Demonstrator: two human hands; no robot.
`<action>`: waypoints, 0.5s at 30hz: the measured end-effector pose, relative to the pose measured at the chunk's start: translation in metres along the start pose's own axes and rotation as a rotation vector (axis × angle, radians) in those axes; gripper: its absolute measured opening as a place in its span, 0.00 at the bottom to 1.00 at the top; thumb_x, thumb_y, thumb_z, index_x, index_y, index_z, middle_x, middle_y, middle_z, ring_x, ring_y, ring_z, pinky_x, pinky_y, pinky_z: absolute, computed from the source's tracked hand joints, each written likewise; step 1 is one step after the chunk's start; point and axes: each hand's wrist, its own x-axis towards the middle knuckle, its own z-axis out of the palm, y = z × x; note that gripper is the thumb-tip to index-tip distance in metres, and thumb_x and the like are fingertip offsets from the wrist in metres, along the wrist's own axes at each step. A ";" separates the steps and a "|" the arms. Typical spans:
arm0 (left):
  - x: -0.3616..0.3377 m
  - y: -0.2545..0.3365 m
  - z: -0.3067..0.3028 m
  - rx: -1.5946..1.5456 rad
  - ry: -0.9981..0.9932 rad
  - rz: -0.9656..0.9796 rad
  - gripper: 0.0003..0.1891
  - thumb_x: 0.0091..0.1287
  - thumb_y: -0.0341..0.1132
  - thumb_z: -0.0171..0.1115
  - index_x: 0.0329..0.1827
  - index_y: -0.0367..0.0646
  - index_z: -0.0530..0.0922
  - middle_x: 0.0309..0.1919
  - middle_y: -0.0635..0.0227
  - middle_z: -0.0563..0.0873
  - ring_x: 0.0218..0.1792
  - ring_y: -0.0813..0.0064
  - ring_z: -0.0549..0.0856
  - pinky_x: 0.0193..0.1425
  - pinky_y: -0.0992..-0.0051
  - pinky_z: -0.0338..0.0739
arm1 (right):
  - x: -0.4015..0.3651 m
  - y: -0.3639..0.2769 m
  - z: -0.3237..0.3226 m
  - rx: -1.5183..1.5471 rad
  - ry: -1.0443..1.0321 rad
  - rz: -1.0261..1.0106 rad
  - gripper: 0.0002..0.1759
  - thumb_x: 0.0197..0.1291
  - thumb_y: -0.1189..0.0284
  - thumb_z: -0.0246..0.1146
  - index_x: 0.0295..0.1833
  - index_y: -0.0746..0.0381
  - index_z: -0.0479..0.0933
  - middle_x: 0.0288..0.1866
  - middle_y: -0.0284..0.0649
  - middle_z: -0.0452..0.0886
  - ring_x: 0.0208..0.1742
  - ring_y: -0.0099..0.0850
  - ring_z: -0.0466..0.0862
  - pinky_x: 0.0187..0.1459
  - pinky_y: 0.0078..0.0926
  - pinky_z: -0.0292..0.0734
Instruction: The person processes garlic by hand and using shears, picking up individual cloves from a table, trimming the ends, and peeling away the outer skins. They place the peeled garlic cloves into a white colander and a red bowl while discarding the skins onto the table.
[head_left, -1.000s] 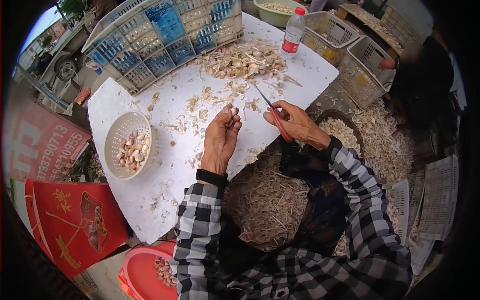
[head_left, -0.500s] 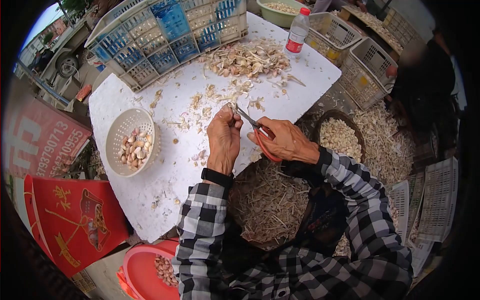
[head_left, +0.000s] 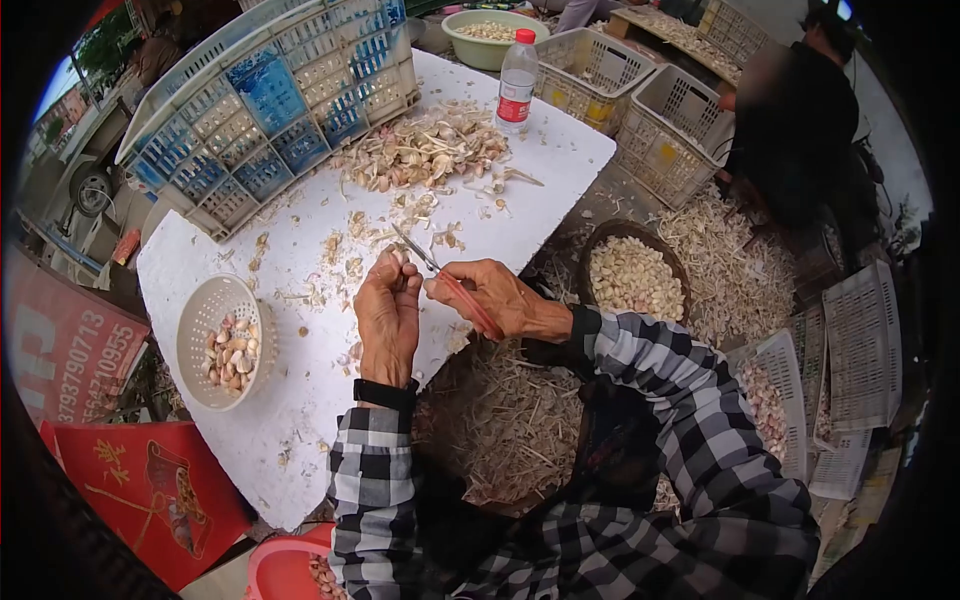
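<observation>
My left hand (head_left: 388, 318) pinches a pale garlic clove (head_left: 400, 256) between thumb and fingertips, just above the white tabletop (head_left: 310, 430). My right hand (head_left: 505, 300) grips red-handled scissors (head_left: 466, 298), whose metal blades point up and left beside the clove. Fingers partly cover the clove. Beyond both hands lies a heap of garlic cloves and dry stalks (head_left: 430, 150), with skin scraps (head_left: 350, 225) scattered nearer. To the left stands a white colander (head_left: 262, 335) holding several garlic cloves.
A blue-and-white crate (head_left: 270, 120) and a bottle (head_left: 516, 85) stand on the table. A basket of peeled cloves (head_left: 637, 278) sits on the right, near more crates (head_left: 665, 150) and a person in dark clothes (head_left: 800, 120). A red bag (head_left: 150, 500) and red basin (head_left: 285, 570) are lower left.
The whole view has shifted, so the table things appear further left. The scissor blades have swung up and away from the garlic at my left fingertips.
</observation>
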 end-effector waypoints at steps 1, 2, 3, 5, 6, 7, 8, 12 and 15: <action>0.001 -0.002 0.002 -0.030 0.025 -0.017 0.08 0.67 0.27 0.56 0.47 0.34 0.75 0.33 0.69 0.79 0.32 0.78 0.78 0.39 0.80 0.77 | -0.002 -0.007 -0.004 -0.105 0.044 -0.004 0.24 0.62 0.51 0.58 0.35 0.65 0.77 0.18 0.37 0.73 0.20 0.25 0.72 0.23 0.30 0.66; 0.003 -0.002 0.004 -0.066 0.047 -0.030 0.08 0.66 0.27 0.57 0.47 0.34 0.75 0.33 0.69 0.79 0.32 0.78 0.78 0.40 0.80 0.77 | -0.003 -0.009 -0.007 -0.215 0.089 -0.012 0.25 0.61 0.50 0.59 0.35 0.64 0.77 0.17 0.38 0.73 0.19 0.27 0.73 0.23 0.30 0.67; 0.003 0.000 0.004 -0.076 0.042 -0.021 0.09 0.66 0.28 0.58 0.46 0.34 0.76 0.33 0.69 0.79 0.32 0.78 0.78 0.40 0.79 0.77 | -0.003 -0.006 -0.006 -0.209 0.069 -0.023 0.25 0.61 0.50 0.59 0.35 0.64 0.77 0.17 0.38 0.73 0.19 0.27 0.73 0.23 0.30 0.67; 0.005 0.002 0.002 -0.075 0.025 0.009 0.09 0.66 0.28 0.58 0.46 0.34 0.75 0.33 0.68 0.80 0.32 0.79 0.78 0.39 0.80 0.77 | -0.006 0.001 -0.004 -0.491 0.161 -0.104 0.25 0.59 0.49 0.60 0.37 0.63 0.77 0.17 0.40 0.75 0.19 0.32 0.76 0.24 0.32 0.69; 0.006 0.003 0.001 -0.060 0.010 0.024 0.09 0.66 0.28 0.58 0.47 0.33 0.75 0.34 0.68 0.80 0.32 0.79 0.78 0.38 0.80 0.77 | -0.006 0.002 -0.002 -0.484 0.150 -0.105 0.25 0.59 0.49 0.60 0.37 0.63 0.77 0.17 0.40 0.75 0.19 0.32 0.76 0.24 0.32 0.69; 0.006 0.004 0.001 -0.057 0.019 0.026 0.09 0.66 0.28 0.58 0.47 0.33 0.75 0.34 0.68 0.80 0.32 0.79 0.78 0.38 0.80 0.77 | -0.006 0.001 -0.003 -0.494 0.149 -0.078 0.25 0.58 0.49 0.60 0.37 0.63 0.77 0.18 0.41 0.76 0.19 0.34 0.77 0.25 0.33 0.70; 0.004 0.005 0.004 -0.006 -0.006 0.042 0.10 0.67 0.28 0.58 0.47 0.33 0.74 0.34 0.68 0.80 0.32 0.78 0.79 0.37 0.80 0.78 | -0.006 0.000 -0.003 -0.506 0.150 -0.050 0.24 0.58 0.49 0.61 0.38 0.62 0.77 0.19 0.41 0.77 0.20 0.36 0.78 0.25 0.34 0.70; -0.003 0.005 0.014 0.092 0.032 0.095 0.12 0.67 0.29 0.59 0.49 0.32 0.73 0.33 0.67 0.79 0.30 0.78 0.79 0.34 0.80 0.78 | -0.001 -0.002 -0.007 -0.550 0.158 -0.111 0.24 0.58 0.49 0.61 0.38 0.62 0.78 0.19 0.40 0.76 0.20 0.35 0.78 0.25 0.34 0.70; 0.001 0.010 0.010 0.058 0.052 0.105 0.11 0.67 0.29 0.59 0.47 0.32 0.73 0.33 0.67 0.79 0.30 0.78 0.79 0.33 0.80 0.78 | -0.003 -0.003 -0.007 -0.512 0.166 -0.138 0.24 0.57 0.49 0.61 0.38 0.62 0.77 0.18 0.39 0.75 0.19 0.34 0.76 0.24 0.34 0.69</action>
